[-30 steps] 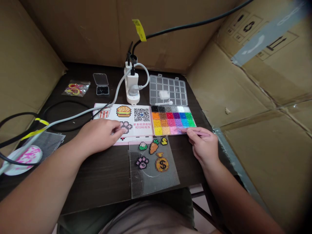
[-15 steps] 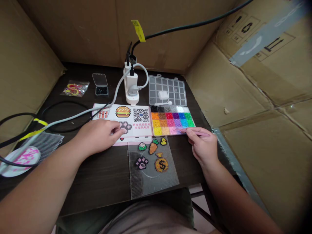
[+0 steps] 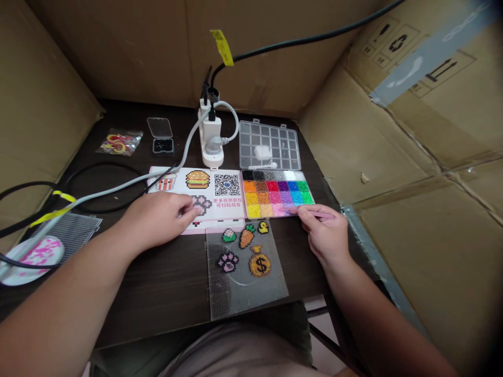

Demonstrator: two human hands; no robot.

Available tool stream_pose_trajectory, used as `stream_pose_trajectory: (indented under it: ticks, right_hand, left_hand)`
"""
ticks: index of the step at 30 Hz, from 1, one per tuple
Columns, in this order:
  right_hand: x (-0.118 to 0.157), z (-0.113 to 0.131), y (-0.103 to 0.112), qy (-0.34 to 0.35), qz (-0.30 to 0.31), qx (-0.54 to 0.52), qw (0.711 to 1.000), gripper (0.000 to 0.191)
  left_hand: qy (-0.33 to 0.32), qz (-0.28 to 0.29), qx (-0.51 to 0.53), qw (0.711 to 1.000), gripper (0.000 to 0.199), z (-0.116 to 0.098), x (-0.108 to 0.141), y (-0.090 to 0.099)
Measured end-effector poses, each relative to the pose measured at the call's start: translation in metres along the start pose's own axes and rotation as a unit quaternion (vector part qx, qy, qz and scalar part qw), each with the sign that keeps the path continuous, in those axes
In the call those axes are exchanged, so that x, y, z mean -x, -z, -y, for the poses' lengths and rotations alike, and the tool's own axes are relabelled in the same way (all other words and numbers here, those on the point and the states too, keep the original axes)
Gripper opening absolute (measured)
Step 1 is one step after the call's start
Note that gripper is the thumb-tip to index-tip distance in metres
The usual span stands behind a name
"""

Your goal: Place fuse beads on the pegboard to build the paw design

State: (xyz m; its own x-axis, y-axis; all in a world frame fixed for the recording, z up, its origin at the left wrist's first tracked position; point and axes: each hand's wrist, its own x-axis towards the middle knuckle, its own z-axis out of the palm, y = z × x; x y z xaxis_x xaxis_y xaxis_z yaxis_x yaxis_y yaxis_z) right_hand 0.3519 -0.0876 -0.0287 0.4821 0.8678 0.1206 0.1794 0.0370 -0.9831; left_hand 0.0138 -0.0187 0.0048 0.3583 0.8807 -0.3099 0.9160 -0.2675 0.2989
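My left hand [image 3: 157, 220] rests on a printed bead-pattern card [image 3: 196, 180], its fingertips beside the pink paw pattern [image 3: 201, 205]. It holds nothing. My right hand [image 3: 324, 233] pinches pink tweezers [image 3: 316, 213], whose tip reaches the bottom row of a multi-compartment bead tray [image 3: 278, 193], at the pink beads. Below the tray lies a transparent pegboard [image 3: 245, 298] bearing several bead figures: a carrot [image 3: 247, 237], a duck [image 3: 263, 227], a paw [image 3: 228, 262] and a dollar-sign money bag [image 3: 260, 264].
A transparent compartment box [image 3: 269, 145] stands behind the bead tray, next to a white power strip [image 3: 210, 141] with plugged-in cables. On the left lie black cables [image 3: 102, 209], a second pegboard [image 3: 68, 233] and a white plate with pink pieces [image 3: 33, 260]. Cardboard walls surround the dark table [image 3: 118, 293].
My right hand and the tweezers have shifted slightly left along the bead tray. My left hand stays on the card, and the whole view has drifted a little.
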Motion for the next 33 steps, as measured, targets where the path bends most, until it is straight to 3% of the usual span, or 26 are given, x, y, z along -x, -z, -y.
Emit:
stream_pose_trajectory:
  ticks: [11,14,17,20,24,27,33]
  right_hand:
    - [0.004,0.005,-0.001,-0.019,0.003,-0.071,0.997,0.036]
    - [0.015,0.012,-0.004,0.021,0.053,-0.063,0.996,0.029]
    - [0.030,0.023,-0.012,0.076,0.153,-0.044,0.984,0.017]
    - [0.043,0.035,-0.025,0.108,0.278,-0.028,0.954,0.010]
    - [0.052,0.038,-0.040,0.158,0.379,-0.023,0.912,0.006]
    - [0.054,0.032,-0.043,0.194,0.419,-0.035,0.886,0.007]
    - [0.054,0.029,-0.038,0.212,0.432,-0.025,0.876,0.008]
  left_hand:
    - [0.016,0.011,-0.008,1.000,0.040,-0.001,0.000,0.000]
    - [0.015,0.005,-0.015,1.000,0.039,-0.002,0.000,0.001]
    - [0.013,0.004,-0.016,1.000,0.037,-0.003,0.000,0.001]
    - [0.013,0.003,-0.013,1.000,0.037,-0.003,0.000,0.001]
    - [0.016,-0.002,-0.016,1.000,0.038,-0.003,0.000,0.001]
    - [0.016,-0.006,-0.021,1.000,0.039,-0.002,0.000,0.000]
    - [0.016,-0.010,-0.027,0.999,0.042,-0.001,0.000,-0.002]
